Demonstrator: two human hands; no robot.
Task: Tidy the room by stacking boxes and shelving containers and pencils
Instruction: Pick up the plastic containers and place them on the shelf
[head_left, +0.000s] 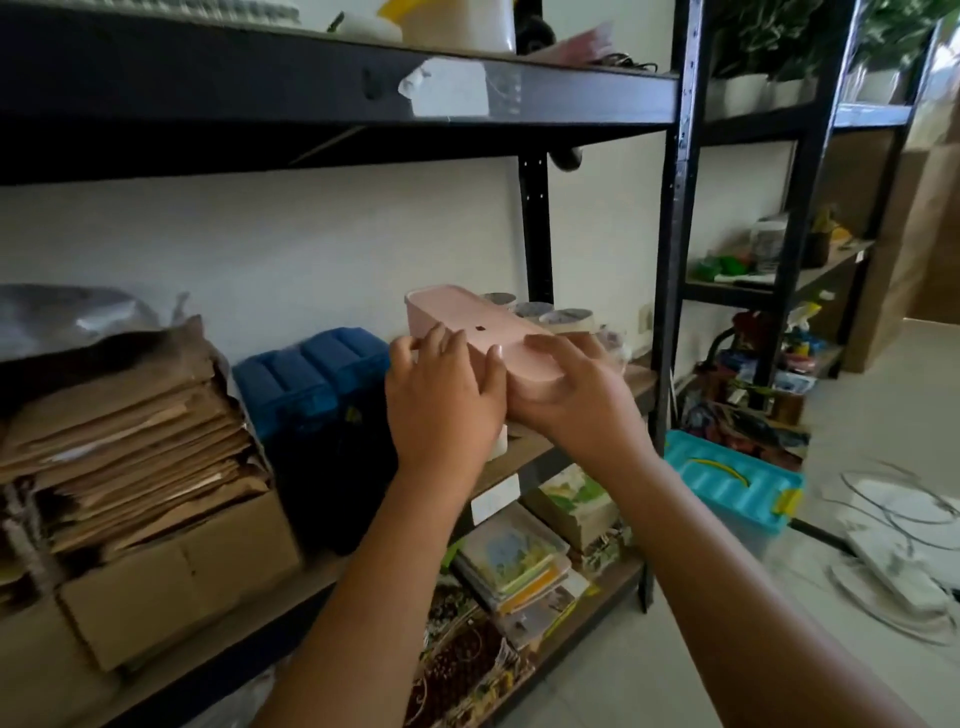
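- Pink container (480, 338) sits lidded over the middle shelf (530, 447) near its front edge, long axis running front-to-back toward the wall.
- Left hand (441, 395) and right hand (571, 395) each grasp its near end.

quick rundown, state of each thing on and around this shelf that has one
pink container: lid on, held in both hands over the middle shelf
left hand: fingers curled round the container's left side
right hand: grips its near end, thumb on the lid
blue case: shut, on the shelf
cardboard box: open, overfilled with brown paper
teal bin: lid on, on the floor
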